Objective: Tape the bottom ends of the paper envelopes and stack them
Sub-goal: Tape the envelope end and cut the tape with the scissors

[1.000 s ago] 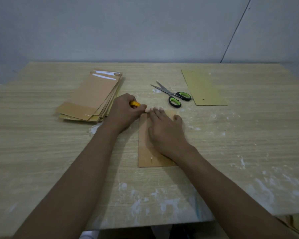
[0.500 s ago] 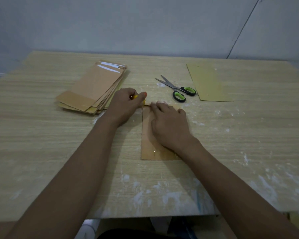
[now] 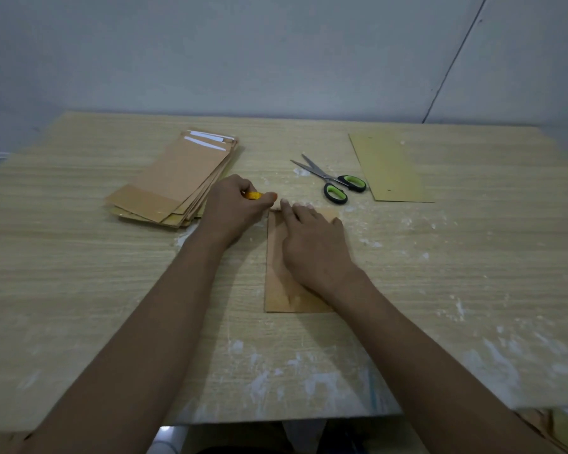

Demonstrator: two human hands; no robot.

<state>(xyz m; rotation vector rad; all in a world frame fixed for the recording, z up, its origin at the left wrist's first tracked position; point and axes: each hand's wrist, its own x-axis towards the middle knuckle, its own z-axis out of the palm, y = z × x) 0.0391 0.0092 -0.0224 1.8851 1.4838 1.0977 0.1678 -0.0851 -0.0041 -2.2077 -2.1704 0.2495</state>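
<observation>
A wooden table (image 3: pixel 79 290), streaked with white residue, carries all items. A stack of brown envelopes (image 3: pixel 174 185) lies fanned at far left. A single flat olive sheet (image 3: pixel 389 168) lies at far right. One brown envelope (image 3: pixel 276 257) lies flat at centre, lengthwise away from the person. The right hand (image 3: pixel 312 244) rests on it, fingers extended flat, fingertips at its far edge. The left hand (image 3: pixel 233 208), just left of that edge, has fingers curled around a small yellow-orange object (image 3: pixel 253 195), mostly hidden. Green-handled scissors (image 3: pixel 335 181) lie slightly parted beyond the envelope.
</observation>
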